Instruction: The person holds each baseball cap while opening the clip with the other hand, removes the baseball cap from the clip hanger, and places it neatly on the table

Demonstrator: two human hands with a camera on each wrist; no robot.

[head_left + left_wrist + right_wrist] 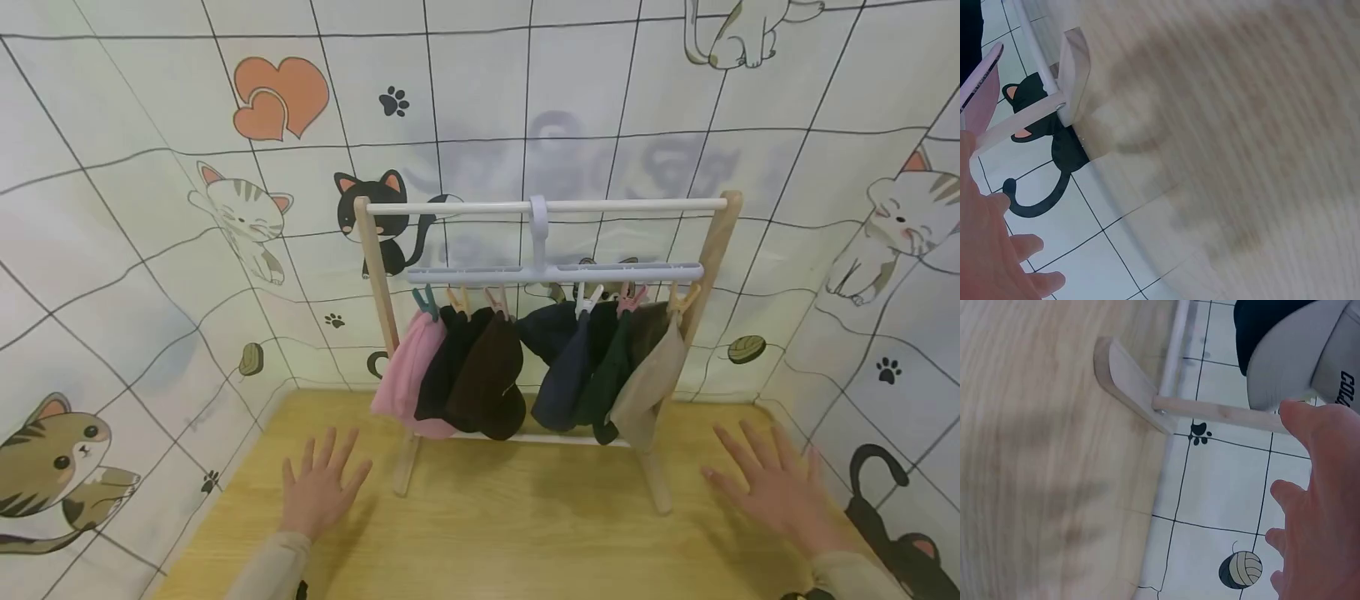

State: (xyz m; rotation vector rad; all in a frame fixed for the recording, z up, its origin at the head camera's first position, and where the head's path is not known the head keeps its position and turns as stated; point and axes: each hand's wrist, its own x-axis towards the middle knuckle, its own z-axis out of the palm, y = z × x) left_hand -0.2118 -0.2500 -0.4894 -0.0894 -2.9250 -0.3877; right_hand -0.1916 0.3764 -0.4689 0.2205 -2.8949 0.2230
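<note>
My left hand (318, 487) is held palm down with fingers spread, left of a small wooden rack (377, 279), and it holds nothing. On the rack's other side my right hand (776, 492) is likewise spread and bare. A pale hanger (622, 273) hooks over the rack's top bar. Clothespins (425, 302) clip several caps to it: a pink cap (408, 367), a black cap (437, 375) and a brown cap (487, 367) on the left; a navy cap (564, 387), a dark green cap (606, 375) and a beige cap (651, 387) on the right.
The rack's feet (407, 467) stand on a light wooden table (525, 517). Behind and at both sides rises a white grid-lined sheet (480, 92) printed with cats, hearts and paw marks.
</note>
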